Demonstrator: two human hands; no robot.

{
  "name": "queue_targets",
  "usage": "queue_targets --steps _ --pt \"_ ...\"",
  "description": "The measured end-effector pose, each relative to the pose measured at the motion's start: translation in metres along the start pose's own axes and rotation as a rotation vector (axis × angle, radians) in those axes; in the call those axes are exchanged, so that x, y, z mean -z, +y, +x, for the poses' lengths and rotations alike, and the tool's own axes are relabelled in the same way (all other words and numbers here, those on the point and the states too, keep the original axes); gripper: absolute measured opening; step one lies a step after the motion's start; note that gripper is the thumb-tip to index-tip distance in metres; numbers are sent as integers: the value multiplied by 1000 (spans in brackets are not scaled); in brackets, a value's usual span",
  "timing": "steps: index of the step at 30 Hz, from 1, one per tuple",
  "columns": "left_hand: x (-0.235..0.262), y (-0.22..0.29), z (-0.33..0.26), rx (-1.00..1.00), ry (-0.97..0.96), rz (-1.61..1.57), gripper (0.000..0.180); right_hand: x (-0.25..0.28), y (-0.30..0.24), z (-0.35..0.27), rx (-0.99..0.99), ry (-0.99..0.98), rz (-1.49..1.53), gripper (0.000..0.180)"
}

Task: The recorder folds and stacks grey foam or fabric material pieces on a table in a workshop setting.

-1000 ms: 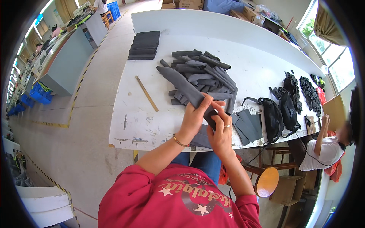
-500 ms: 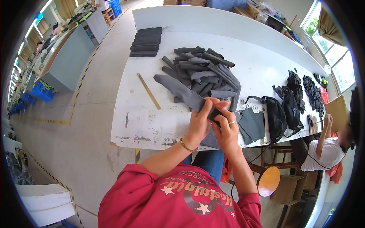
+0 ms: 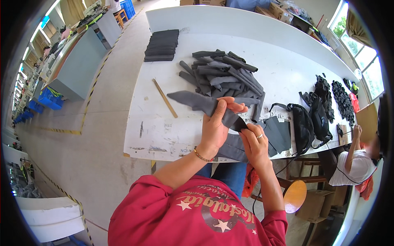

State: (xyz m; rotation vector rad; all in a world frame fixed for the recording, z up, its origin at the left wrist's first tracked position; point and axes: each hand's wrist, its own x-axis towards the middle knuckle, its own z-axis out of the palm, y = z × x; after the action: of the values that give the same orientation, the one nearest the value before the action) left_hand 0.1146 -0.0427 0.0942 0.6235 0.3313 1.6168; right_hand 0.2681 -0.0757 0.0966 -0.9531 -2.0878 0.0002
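Note:
A long dark grey fabric strip (image 3: pixel 189 99) spans my two hands above the front of the white table. My left hand (image 3: pixel 215 128) grips its middle, thumb on top and the other fingers extended behind it. At the strip's right end, my right hand (image 3: pixel 255 143) pinches the black edge between thumb and fingers. The left end of the strip sticks out free toward a ruler-like wooden stick (image 3: pixel 165 98). Just beyond my hands lies a loose heap of similar grey fabric pieces (image 3: pixel 225 74). More flat grey fabric (image 3: pixel 232 148) rests under my hands at the table's front edge.
A neat stack of dark fabric pieces (image 3: pixel 161 46) sits at the far left of the table (image 3: pixel 143 127). To the right are flat dark sheets (image 3: pixel 279 133), black bags (image 3: pixel 301 127) and dark heaps (image 3: pixel 340 100). Another person (image 3: pixel 353 164) sits at the right beyond a round wooden stool (image 3: pixel 295 196).
My right hand has moved away from my left, down and right, drawing the strip's black end out between them. The view has shifted slightly.

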Motion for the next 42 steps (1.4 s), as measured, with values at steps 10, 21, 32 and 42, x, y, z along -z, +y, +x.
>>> queue_targets --steps 10,21,32,42 --pt "5 -6 -10 122 11 -126 30 -14 -11 16 43 22 74 24" --pt "3 -21 -19 142 4 -176 29 -7 -4 11 24 -37 115 23" --pt "12 -11 -16 236 -17 -31 33 -14 -3 13 56 -27 58 22" --pt "1 2 -13 4 105 -67 35 -7 -8 14 120 -6 62 25"
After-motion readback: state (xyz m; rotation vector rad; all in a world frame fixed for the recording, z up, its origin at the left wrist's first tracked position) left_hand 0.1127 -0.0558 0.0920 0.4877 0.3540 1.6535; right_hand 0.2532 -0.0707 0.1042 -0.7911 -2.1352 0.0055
